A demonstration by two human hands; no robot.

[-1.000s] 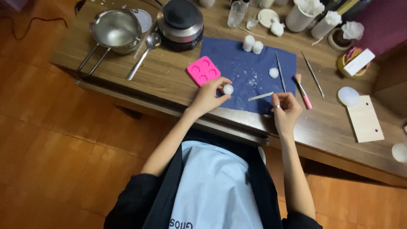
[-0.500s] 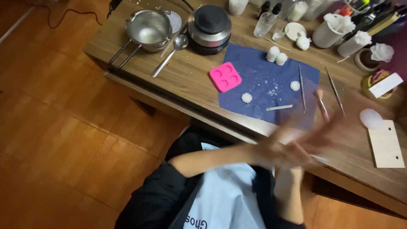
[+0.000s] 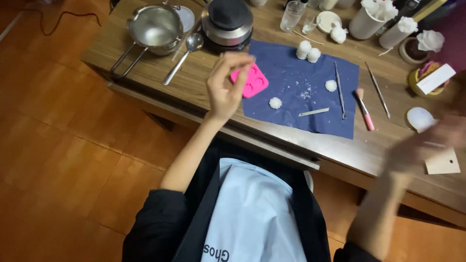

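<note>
A square hot-pink silicone mould [image 3: 251, 80] sits partly on a plain navy-blue paper sheet [image 3: 310, 92] flecked with white crumbs. 4 small white bobbled wax balls [image 3: 275, 103] lie on the sheet. The brown wood-grain table [image 3: 204, 92] also carries a silvery steel pot [image 3: 154, 29] and a pink-handled brush [image 3: 364, 110].

Warm, dim indoor light. Glare on steel pot [image 3: 154, 26]. Right hand [image 3: 427, 145] heavily motion-blurred; left hand [image 3: 224, 87] sharp. Worktop [image 3: 194, 92] detail soft.
</note>
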